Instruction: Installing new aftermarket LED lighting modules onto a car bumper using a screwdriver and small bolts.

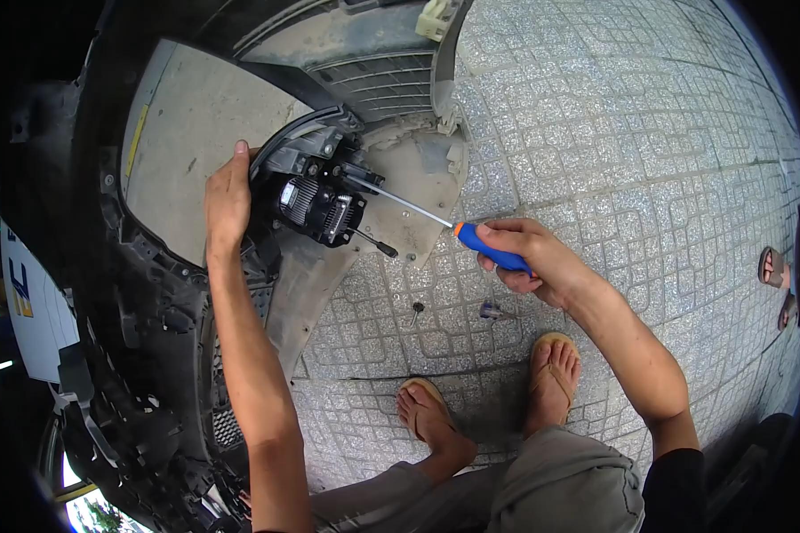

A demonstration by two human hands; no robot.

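Observation:
In my right hand is a screwdriver with a blue handle and an orange collar. Its metal shaft runs up and left to a black lamp unit with finned housings, where the tip meets a small bracket; the exact contact point is too small to tell. My left hand grips the left edge of that unit, fingers partly hidden behind it. A short black cable with a plug sticks out of the unit's lower right side.
A large dark car bumper surrounds the unit on the left. On the paving lie a screw and a small blue-and-dark piece. My sandalled feet stand below. Another person's sandalled foot shows at the far right.

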